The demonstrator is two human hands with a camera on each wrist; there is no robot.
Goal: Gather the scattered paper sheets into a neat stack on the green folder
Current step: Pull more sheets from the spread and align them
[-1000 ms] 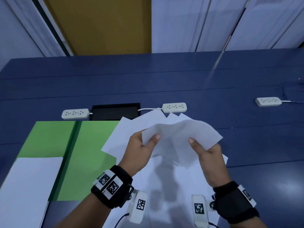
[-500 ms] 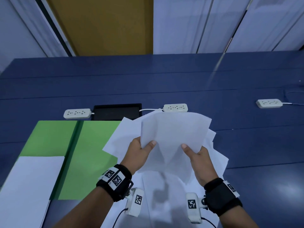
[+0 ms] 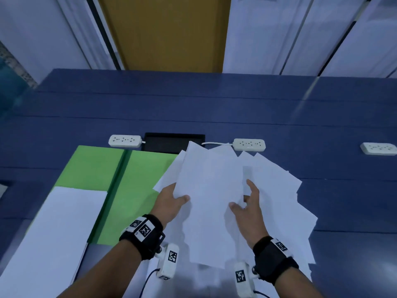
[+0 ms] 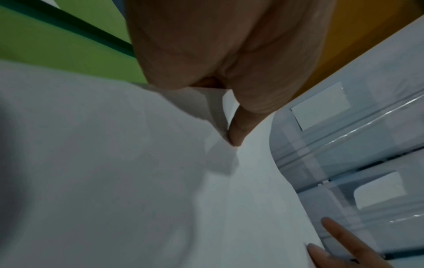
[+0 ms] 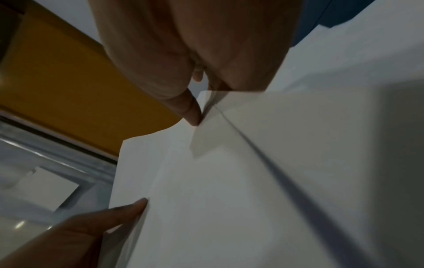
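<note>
Sheets [image 3: 211, 203] were bunched loosely between both hands, over a fanned pile on the blue surface [image 3: 214, 108]. Left hand [image 3: 169, 203] pinched their left edge, thumb on top; right hand [image 3: 247, 208] gripped the right edge. Folder [image 3: 137, 181] lay left of the fingers.

Dim, bluish, even light. The head view bends straight lines at its edges and smears slightly. A pale glare streak crosses the tabletop [image 3: 305, 97] at far right. Both wrist views are soft and blurred, with thumb shadows on the paper [image 4: 220, 161].
</note>
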